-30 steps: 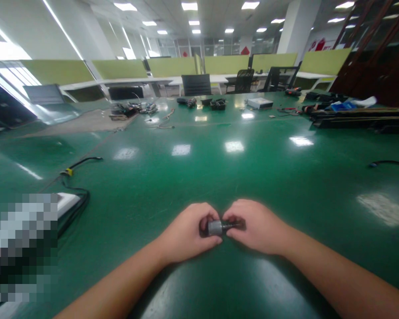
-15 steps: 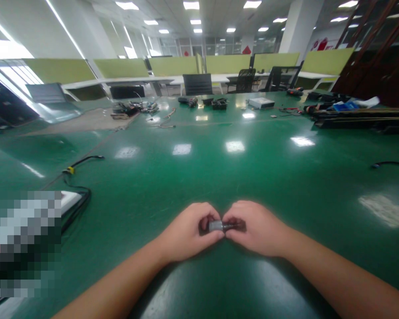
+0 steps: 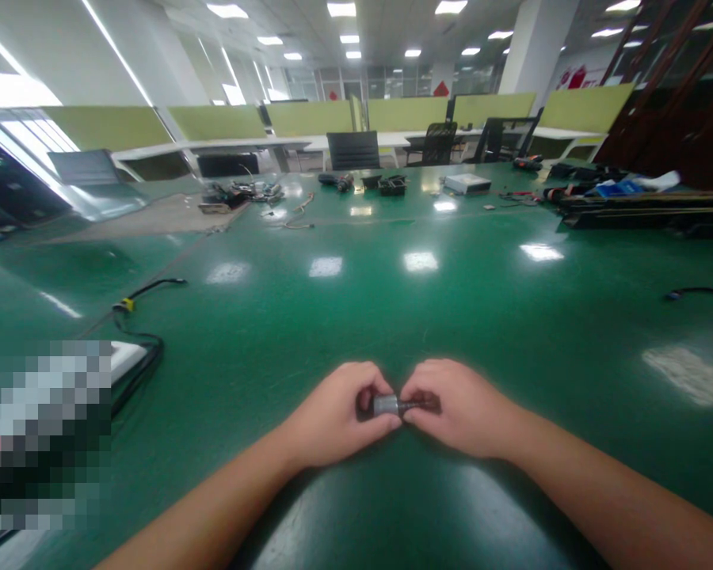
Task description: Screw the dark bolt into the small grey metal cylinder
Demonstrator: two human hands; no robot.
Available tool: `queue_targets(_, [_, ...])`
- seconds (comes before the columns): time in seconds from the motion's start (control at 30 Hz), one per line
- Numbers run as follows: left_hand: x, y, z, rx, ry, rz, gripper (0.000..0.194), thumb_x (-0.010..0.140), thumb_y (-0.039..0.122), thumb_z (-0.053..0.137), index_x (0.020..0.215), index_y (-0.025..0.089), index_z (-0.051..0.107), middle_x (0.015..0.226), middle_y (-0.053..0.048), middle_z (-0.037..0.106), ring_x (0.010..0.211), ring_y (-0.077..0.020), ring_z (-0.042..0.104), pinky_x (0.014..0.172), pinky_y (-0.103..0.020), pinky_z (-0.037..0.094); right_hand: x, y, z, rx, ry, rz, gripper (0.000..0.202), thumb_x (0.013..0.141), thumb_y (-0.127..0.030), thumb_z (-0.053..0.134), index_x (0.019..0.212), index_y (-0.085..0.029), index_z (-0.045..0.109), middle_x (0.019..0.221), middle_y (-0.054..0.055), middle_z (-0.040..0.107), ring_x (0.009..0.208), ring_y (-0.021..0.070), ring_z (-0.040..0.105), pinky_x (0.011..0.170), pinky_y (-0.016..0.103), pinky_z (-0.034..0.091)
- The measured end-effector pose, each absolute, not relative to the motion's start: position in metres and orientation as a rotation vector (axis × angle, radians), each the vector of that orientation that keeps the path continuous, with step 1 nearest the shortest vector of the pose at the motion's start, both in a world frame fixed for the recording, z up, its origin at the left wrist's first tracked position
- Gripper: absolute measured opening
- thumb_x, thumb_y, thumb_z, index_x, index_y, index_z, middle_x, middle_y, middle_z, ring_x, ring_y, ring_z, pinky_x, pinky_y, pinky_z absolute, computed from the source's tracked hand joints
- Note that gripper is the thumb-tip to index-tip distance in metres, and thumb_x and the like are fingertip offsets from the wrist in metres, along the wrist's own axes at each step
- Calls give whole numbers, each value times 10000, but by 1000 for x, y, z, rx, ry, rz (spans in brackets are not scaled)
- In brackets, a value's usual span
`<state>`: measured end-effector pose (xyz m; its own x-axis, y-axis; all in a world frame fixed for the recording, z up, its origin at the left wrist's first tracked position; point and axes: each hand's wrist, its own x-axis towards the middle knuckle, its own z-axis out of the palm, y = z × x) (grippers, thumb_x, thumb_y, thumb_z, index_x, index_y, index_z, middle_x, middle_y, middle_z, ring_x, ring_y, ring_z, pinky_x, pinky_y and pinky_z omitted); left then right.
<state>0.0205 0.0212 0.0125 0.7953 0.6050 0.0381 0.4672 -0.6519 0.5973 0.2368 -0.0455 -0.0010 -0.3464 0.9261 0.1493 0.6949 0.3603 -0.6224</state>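
A small grey metallic cylinder (image 3: 386,405) with a dark, narrow part on its right lies crosswise between my hands, low in the middle of the view. My left hand (image 3: 333,416) curls around the cylinder, thumb in front and fingers behind. The thin dark part (image 3: 419,404) sits in the pinch of my right hand (image 3: 463,408). Both hands are just over the green tabletop (image 3: 356,317), thumbs close together but apart. My fingers cover both ends of the piece, and its exact kind cannot be made out.
A blurred-out device (image 3: 41,419) stands at the left, with a black cable (image 3: 154,348) beside it. Another cable (image 3: 698,293) lies at the right. Electronic parts (image 3: 238,192), a white box (image 3: 467,184) and long black bars (image 3: 647,214) lie along the far side.
The gap between my two hands has widened slightly, showing a little more of the grey cylinder's right end. Both hands keep their grip, and all else stays in place.
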Motion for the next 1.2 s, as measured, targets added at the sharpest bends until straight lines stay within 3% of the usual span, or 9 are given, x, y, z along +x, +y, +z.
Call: queue_targets(1.2, [18,21,14,2377,774,300,212,827,359,730,897,180,639,788,4,610,735,-158,552,691,-274,397,254,-50,13,-1471,-2226,658,48,821,-178,703,858,-207,696,813,-10,659,741,134,558,689,264,375])
